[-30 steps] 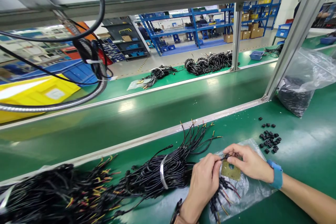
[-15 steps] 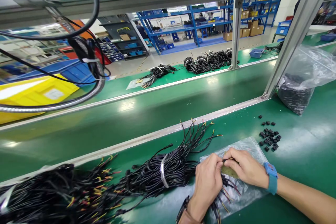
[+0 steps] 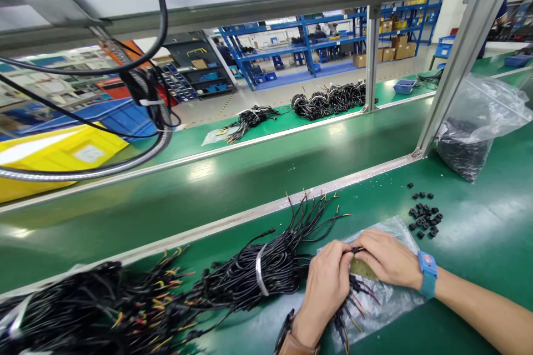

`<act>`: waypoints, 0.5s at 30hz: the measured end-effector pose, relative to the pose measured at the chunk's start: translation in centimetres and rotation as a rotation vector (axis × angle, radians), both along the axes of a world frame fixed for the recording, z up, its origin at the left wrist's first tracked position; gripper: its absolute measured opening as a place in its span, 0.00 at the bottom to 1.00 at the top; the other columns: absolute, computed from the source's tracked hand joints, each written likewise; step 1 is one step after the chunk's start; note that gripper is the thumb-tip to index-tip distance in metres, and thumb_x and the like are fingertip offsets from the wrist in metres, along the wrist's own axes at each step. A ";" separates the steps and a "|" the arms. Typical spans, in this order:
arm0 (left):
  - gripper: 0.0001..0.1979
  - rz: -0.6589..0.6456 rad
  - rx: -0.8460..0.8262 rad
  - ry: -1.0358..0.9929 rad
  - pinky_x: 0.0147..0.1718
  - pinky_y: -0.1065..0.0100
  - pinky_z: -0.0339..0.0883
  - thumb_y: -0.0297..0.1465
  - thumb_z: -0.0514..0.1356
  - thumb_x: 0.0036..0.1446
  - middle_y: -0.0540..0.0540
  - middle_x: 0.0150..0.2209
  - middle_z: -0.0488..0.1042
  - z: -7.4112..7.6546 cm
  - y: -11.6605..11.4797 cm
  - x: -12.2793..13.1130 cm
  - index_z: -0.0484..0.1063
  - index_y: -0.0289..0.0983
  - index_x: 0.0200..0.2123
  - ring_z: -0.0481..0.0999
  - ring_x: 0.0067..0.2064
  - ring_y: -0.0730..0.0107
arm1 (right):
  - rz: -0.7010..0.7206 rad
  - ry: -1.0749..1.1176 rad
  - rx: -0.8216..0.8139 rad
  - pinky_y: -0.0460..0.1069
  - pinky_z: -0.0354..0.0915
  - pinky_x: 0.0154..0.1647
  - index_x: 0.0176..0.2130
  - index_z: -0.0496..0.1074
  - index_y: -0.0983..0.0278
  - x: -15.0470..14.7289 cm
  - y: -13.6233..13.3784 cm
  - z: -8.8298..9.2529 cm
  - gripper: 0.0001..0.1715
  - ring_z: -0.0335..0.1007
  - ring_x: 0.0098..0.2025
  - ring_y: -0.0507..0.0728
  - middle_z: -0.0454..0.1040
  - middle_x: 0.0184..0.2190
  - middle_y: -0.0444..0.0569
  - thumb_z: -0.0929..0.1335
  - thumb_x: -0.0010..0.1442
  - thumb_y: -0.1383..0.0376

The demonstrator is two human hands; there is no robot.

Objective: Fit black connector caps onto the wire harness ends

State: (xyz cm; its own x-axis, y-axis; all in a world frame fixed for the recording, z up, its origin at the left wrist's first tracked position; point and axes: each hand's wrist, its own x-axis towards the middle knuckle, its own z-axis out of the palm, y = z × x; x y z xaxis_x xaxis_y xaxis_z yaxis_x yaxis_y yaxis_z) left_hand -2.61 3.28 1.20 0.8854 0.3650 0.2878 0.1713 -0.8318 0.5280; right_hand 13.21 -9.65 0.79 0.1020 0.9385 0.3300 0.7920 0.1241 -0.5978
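Observation:
My left hand (image 3: 327,283) and my right hand (image 3: 387,259) meet fingertip to fingertip over a clear plastic bag (image 3: 387,299) on the green bench. Both pinch a small black connector (image 3: 355,249) on the end of a thin black wire. Under my right palm lies a flat olive-green plate (image 3: 363,270), partly hidden. A short bunch of black wires with red and yellow cores (image 3: 350,310) runs out below my left hand. My right wrist wears a blue band (image 3: 427,273).
A tied bundle of black cables (image 3: 266,272) lies left of my hands, with a larger heap (image 3: 91,310) further left. Several small black parts (image 3: 425,216) sit to the right. A plastic bag of black parts (image 3: 470,138) leans by the metal post. A conveyor belt (image 3: 233,177) runs behind.
My right hand has lowered onto the olive-green plate, covering most of it. Both hands stay pinched together on the connector, shifted slightly.

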 end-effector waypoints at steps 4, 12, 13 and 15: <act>0.11 0.001 0.075 0.037 0.33 0.67 0.60 0.30 0.50 0.70 0.49 0.30 0.72 0.2 0.5 -0.3 0.67 0.40 0.34 0.73 0.33 0.68 | -0.024 -0.054 -0.023 0.55 0.66 0.44 0.46 0.69 0.63 -0.1 0.1 -0.2 0.09 0.69 0.41 0.61 0.74 0.39 0.53 0.60 0.72 0.66; 0.13 0.037 0.098 0.021 0.27 0.69 0.54 0.28 0.48 0.69 0.52 0.25 0.69 -0.6 0.4 -0.2 0.62 0.40 0.30 0.70 0.27 0.72 | 0.001 -0.096 -0.045 0.53 0.62 0.40 0.41 0.66 0.63 -0.6 0.2 -1.0 0.13 0.66 0.38 0.60 0.72 0.36 0.52 0.57 0.74 0.63; 0.12 0.037 0.098 0.021 0.27 0.69 0.53 0.28 0.48 0.69 0.52 0.25 0.68 -0.6 0.3 -0.2 0.62 0.41 0.30 0.69 0.26 0.71 | 0.000 -0.102 -0.046 0.53 0.61 0.40 0.40 0.66 0.63 -0.7 0.2 -1.1 0.14 0.66 0.38 0.60 0.72 0.36 0.52 0.57 0.74 0.62; 0.12 0.035 0.093 0.022 0.27 0.68 0.53 0.28 0.48 0.69 0.52 0.25 0.68 -0.7 0.3 -0.2 0.61 0.41 0.30 0.69 0.26 0.71 | -0.015 -0.125 -0.048 0.54 0.60 0.41 0.39 0.66 0.63 -0.9 0.3 -1.2 0.16 0.65 0.37 0.60 0.71 0.35 0.51 0.56 0.75 0.62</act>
State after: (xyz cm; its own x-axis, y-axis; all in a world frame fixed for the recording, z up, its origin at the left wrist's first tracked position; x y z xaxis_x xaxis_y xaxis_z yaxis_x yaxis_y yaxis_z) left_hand -2.77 3.58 0.50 0.8792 0.3683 0.3023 0.2116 -0.8702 0.4449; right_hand 12.28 -9.34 -0.46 0.0772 0.9521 0.2958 0.8623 0.0852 -0.4992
